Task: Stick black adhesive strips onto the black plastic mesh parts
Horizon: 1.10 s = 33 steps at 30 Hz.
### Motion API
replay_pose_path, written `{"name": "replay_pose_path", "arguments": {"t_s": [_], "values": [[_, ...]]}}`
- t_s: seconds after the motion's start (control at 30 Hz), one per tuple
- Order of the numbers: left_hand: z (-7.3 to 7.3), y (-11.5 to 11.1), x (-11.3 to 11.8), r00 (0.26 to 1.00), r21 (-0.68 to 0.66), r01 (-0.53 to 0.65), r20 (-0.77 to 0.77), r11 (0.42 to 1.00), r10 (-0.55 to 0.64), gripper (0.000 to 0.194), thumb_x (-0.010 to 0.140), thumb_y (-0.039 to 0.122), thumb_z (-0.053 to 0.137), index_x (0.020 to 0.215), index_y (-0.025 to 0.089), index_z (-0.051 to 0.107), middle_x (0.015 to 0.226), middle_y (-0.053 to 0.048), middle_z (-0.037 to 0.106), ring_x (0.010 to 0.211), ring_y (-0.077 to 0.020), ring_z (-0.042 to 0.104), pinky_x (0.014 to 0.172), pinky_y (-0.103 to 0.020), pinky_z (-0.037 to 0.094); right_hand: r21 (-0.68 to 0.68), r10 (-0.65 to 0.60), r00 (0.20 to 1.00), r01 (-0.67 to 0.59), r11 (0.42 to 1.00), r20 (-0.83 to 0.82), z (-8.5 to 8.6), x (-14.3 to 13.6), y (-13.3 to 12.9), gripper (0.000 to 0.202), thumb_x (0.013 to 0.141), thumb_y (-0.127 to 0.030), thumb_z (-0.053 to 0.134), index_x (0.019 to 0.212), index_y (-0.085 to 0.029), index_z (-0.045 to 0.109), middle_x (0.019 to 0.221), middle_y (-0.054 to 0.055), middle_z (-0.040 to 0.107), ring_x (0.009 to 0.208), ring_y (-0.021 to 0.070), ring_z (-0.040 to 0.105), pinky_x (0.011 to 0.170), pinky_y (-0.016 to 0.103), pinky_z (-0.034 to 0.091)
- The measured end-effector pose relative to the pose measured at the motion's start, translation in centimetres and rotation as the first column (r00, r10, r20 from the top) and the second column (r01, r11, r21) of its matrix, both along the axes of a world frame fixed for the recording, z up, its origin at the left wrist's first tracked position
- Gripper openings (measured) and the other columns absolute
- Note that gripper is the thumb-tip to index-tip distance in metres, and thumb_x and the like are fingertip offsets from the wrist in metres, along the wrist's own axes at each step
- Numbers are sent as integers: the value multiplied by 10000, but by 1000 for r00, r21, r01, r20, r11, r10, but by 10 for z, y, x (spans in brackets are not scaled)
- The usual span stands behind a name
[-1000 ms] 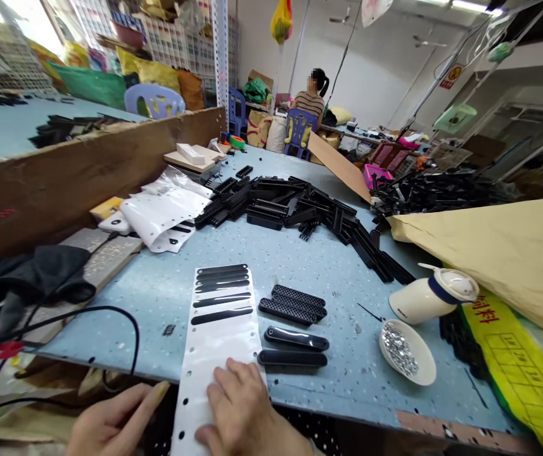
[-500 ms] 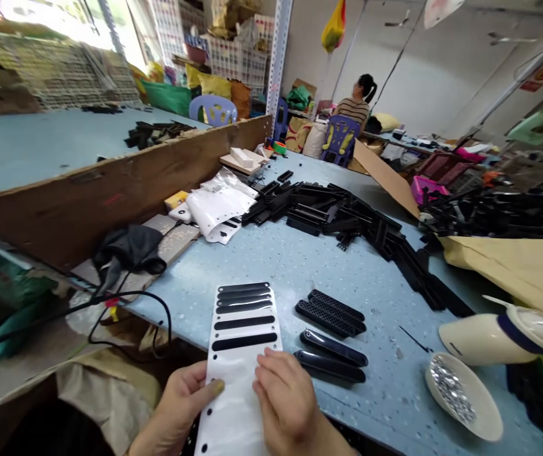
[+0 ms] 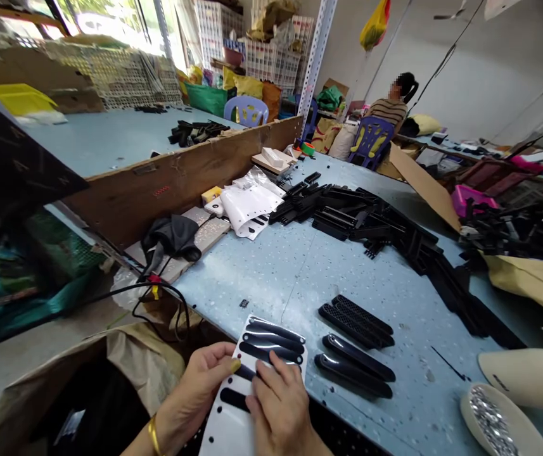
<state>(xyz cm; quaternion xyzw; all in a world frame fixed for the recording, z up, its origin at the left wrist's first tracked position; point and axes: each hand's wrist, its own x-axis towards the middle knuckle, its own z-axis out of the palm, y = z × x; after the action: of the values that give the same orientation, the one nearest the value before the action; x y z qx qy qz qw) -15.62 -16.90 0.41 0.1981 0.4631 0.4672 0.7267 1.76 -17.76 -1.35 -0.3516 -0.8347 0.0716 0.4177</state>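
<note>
Now we hold the white backing sheet at the worktop edge, left hand pinching its left side, right hand fingertips pressed on a black strip whose long axis runs left-right.

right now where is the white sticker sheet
Bottom centre of the head view, at the table's near edge: the white sheet sits under both hands, left of two glossy black bars.

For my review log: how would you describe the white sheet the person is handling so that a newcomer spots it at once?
Start at the near edge of the pale blue worktable. There the left hand and right hand hold a white backing sheet with punched holes along its edge and long black strips stuck across it. Unlike the curled white sheets by the wooden divider, it is the one between the hands.
</note>
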Motion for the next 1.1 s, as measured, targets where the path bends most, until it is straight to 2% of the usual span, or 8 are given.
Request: {"name": "replay_pose_path", "arguments": {"t_s": [0.2,0.37,0.53,0.7,0.8,0.93,1.0,1.1], "values": [[0,1,10,997,-40,-38,58,998,40,285,655,350,846,811,129,753,655,-31,672,622,-139,584,591,-220,434,-21,71,984,-76,997,-163,9,1,0,151,839,-140,516,896,-174,651,885,94,725,858,294,665,684,423,548],[19,-2,18,998,76,44,34,996,-46,293,731,365,787,922,145,758,691,-37,682,632,-146,585,625,-238,446,-155,-14,974,-21,988,-225,24,10,17,259,843,-107,562,1091,-139,632,1039,143,708,1006,288,653,852,464,552],[37,5,26,973,257,147,-209,955,-94,243,805,363,700,925,165,773,790,-56,715,758,-188,598,714,-254,469,-179,-78,964,32,983,-255,25,8,31,248,841,-162,611,1083,-162,668,1048,134,723,994,295,672,832,471,568],[37,16,34,915,344,197,-401,918,-46,195,783,351,701,804,179,789,718,-36,700,715,-191,567,695,-250,461,-280,-89,885,-48,959,-457,27,9,33,193,854,-151,604,998,-200,724,941,88,751,896,242,705,826,416,585],[34,16,39,940,299,169,-335,939,-63,162,747,329,731,742,172,772,688,-27,678,691,-180,547,674,-248,453,-306,-105,862,-60,950,-496,31,13,34,204,870,-139,585,988,-206,738,924,82,755,901,238,707,850,420,579],[31,14,41,988,147,134,-94,980,-121,155,733,309,736,740,154,741,709,-25,658,672,-153,533,654,-240,444,-362,-128,865,-66,930,-486,34,17,34,219,879,-120,575,981,-217,743,932,70,758,918,234,710,862,410,583],[32,15,41,994,123,107,-41,987,-103,161,734,311,739,741,150,733,710,-23,645,682,-152,533,663,-243,450,-316,-122,873,-38,948,-472,33,16,33,236,872,-101,576,1009,-209,735,944,78,755,937,243,706,853,418,586],[37,21,43,997,149,35,-68,988,-25,181,736,333,753,738,153,731,698,-19,633,705,-160,533,686,-252,461,-146,-100,896,40,988,-432,27,11,29,280,851,-68,572,1069,-175,713,962,117,744,989,282,685,833,457,585]]}}
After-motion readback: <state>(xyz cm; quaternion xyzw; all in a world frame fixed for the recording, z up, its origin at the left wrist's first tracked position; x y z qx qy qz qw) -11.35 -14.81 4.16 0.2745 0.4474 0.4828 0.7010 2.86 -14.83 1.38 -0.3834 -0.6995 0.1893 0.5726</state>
